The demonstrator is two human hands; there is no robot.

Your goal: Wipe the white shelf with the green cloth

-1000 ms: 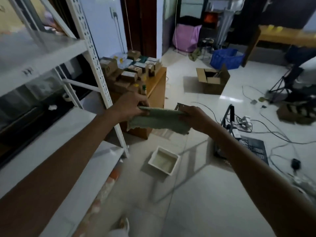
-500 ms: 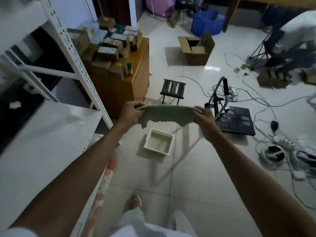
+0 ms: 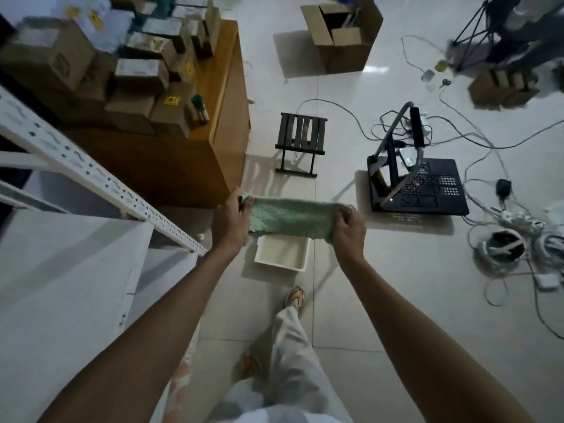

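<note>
Both fists are clenched on the green cloth [image 3: 290, 219], the left hand [image 3: 228, 221] and right hand [image 3: 348, 228] pulling the nubby terry flat into a band. It hangs over a rectangular white tub [image 3: 282, 253] on glossy tiles, beside the smooth white shelf [image 3: 67, 270].

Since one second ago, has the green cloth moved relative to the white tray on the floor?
Yes. The cloth, stretched between both hands, now sits right over the tray's far edge; earlier it was clearly above and left of it in the view.
</note>
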